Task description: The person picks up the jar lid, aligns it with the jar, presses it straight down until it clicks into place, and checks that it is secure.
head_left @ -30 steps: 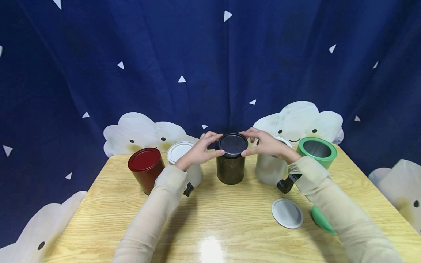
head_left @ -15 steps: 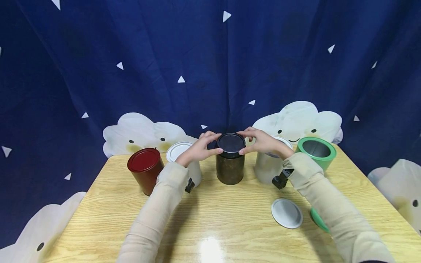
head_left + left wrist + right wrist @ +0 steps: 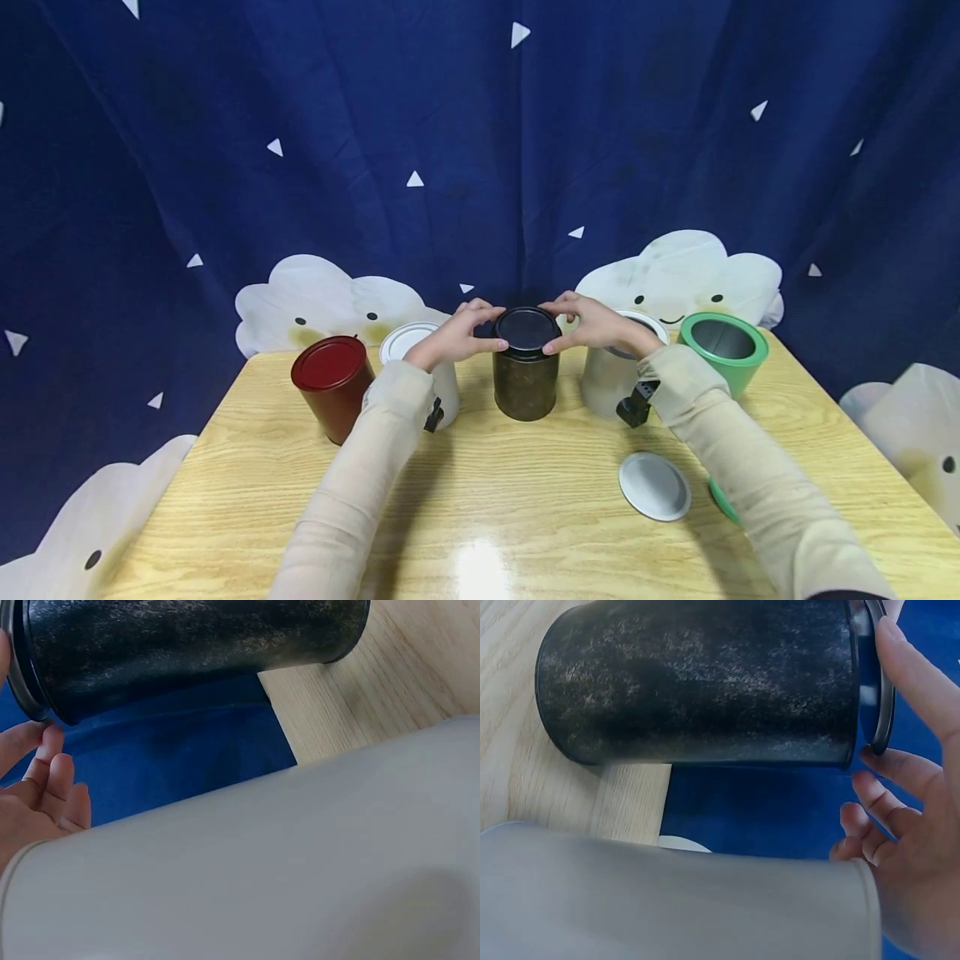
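Observation:
A black round lid [image 3: 527, 329] sits at the top of the dark mottled can [image 3: 525, 396] in the head view. My left hand [image 3: 456, 335] holds the lid's left edge between thumb and fingers; my right hand [image 3: 592, 323] grips its right edge the same way. In the right wrist view a gap shows between the lid [image 3: 886, 697] and the can's rim, so the lid is not flush. The left wrist view has the can [image 3: 195, 637] standing on the wood, with fingertips [image 3: 52, 739] at the lid's edge.
Left of the dark can stand a lidded red can [image 3: 337, 396] and a white can [image 3: 447, 392]. To its right are an uncovered whitish can [image 3: 606, 383] and an uncovered green can [image 3: 738, 371]. A grey lid [image 3: 655, 487] and a partly covered green lid [image 3: 722, 500] lie nearer.
Both hands have shifted the black lid slightly left over the can. My right forearm has swung a little left; the cans and loose lids have stayed put.

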`<move>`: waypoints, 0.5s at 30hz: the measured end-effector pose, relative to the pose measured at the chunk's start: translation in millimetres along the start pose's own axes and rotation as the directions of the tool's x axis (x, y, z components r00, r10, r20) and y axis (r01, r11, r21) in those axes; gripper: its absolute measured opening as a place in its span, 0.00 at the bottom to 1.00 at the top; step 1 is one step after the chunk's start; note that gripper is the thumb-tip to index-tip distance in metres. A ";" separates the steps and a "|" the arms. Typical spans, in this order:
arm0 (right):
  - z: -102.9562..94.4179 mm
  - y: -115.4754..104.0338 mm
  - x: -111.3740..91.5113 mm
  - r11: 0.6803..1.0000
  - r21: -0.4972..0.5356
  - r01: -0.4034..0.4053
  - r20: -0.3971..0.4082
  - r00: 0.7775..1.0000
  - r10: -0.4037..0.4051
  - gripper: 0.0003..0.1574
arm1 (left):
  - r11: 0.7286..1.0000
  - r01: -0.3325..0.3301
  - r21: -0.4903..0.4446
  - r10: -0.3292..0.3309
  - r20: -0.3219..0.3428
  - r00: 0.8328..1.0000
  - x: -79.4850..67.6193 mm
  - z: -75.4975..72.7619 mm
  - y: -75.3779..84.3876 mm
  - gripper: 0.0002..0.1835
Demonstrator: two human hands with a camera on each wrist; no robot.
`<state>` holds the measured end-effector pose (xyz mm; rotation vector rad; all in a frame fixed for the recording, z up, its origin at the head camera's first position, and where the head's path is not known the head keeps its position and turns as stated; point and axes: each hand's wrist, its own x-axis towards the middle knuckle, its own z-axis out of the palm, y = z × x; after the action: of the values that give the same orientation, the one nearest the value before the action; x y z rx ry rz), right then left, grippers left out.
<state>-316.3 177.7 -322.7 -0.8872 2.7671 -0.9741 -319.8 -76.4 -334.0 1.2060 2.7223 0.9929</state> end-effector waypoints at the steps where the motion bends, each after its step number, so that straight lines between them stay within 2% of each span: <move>1: 0.4 1.2 0.9 1.000 -0.003 -0.002 0.003 1.000 0.002 0.45 | 1.000 0.001 0.017 -0.001 0.007 1.000 0.6 -0.4 0.0 0.31; 8: 3.0 4.0 3.5 1.000 -0.024 0.012 0.022 1.000 -0.011 0.44 | 0.996 0.027 0.081 -0.030 0.042 0.999 2.2 -1.7 1.2 0.32; 15: 1.7 2.6 2.8 0.999 -0.038 0.016 0.041 0.999 -0.014 0.44 | 0.995 0.069 0.069 -0.075 0.079 0.994 4.7 -2.9 2.0 0.33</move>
<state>-319.5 176.8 -325.4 -0.9235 2.7580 -0.8981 -322.5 -73.9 -329.5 1.1217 2.7335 0.8334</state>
